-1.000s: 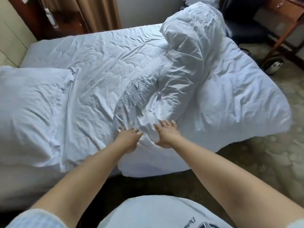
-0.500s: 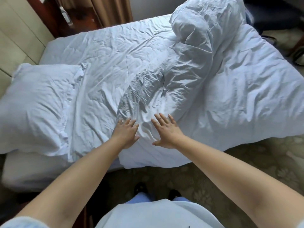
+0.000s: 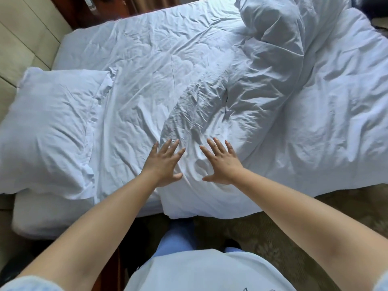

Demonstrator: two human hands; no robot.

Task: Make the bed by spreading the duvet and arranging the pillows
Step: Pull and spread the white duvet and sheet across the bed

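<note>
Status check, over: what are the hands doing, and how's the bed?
Left hand and right hand open, flat on duvet. Duvet bunched right, unspread. Pillow at left. Nothing blocking.

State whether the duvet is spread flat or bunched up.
Bunched: the duvet lies heaped and creased on the right, leaving the sheet bare.

One pillow (image 3: 50,131), one crumpled duvet (image 3: 294,97), one bed (image 3: 147,49), two spread hands: left hand (image 3: 162,162), right hand (image 3: 222,162).
</note>
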